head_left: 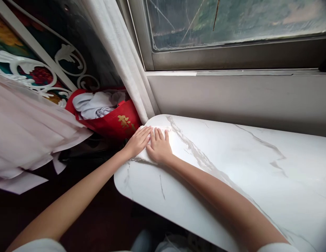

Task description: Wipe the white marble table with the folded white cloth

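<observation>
Both hands lie flat on a folded white cloth (146,157) near the left end of a white marble-patterned tabletop (221,154). My left hand (137,141) rests palm down on the cloth's left part, its fingers stretched out toward the window side. Close beside it, my right hand (160,147) presses down with fingers slightly spread. The fingertips of the two hands almost meet. Much of the cloth is hidden under the palms, and its far edge blends with the white surface.
Left of the table's corner stands a red bag (110,120) with pale cloth inside. A white curtain (126,59) hangs behind it, and pink sheer fabric (28,129) drapes at far left. A window frame (231,57) and low wall (231,94) border the table's far side.
</observation>
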### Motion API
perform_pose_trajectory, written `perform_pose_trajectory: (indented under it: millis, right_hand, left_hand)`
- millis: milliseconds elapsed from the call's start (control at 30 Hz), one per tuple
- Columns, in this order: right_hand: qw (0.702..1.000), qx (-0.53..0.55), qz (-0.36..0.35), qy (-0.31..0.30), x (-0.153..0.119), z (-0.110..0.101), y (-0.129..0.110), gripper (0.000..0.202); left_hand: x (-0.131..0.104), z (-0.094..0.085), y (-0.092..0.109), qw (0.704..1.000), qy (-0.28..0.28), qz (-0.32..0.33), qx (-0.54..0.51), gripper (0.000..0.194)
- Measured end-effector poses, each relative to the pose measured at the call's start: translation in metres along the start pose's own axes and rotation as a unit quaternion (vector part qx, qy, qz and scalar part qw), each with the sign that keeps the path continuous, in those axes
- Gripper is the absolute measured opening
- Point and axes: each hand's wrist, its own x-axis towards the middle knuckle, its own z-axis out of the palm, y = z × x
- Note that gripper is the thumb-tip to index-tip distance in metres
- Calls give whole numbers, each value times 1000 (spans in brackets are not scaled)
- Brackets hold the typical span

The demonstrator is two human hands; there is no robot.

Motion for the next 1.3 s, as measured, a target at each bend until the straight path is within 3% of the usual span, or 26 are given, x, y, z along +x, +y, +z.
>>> perform_pose_trajectory:
  millis: [133,233,333,433,633,867,1067,1200,1300]
  right_hand:
    - [998,32,-52,-17,-51,-7,-28,61]
    - [994,53,-88,-38,-87,-17,-32,62]
    - [992,61,-98,-48,-112,-27,-27,62]
    - [993,54,-94,-50,-121,-33,-17,63]
    - [997,25,-64,-45,-89,-35,11,64]
    - [999,-41,1,-16,-19,-33,69,62]
    - [996,-76,53,2,25,-35,115,62]
    - [991,-85,95,25,35,-36,132,62]
    - [988,-87,118,41,33,-36,134,60]
  left_hand:
    - [-61,-16,38,999,1,-28,18,51]
    - [-91,-19,72,999,8,-46,25,52]
    - [-102,-18,100,998,11,-48,27,52]
    - [-96,-14,115,998,8,-50,31,53]
    - [-46,-2,103,999,-6,-45,30,52]
    - [59,23,64,999,-28,-31,4,51]
    - [137,42,45,999,-31,-8,-16,48]
    - [169,52,44,999,-31,11,-27,46]
    - [178,55,45,999,-28,28,-33,45]
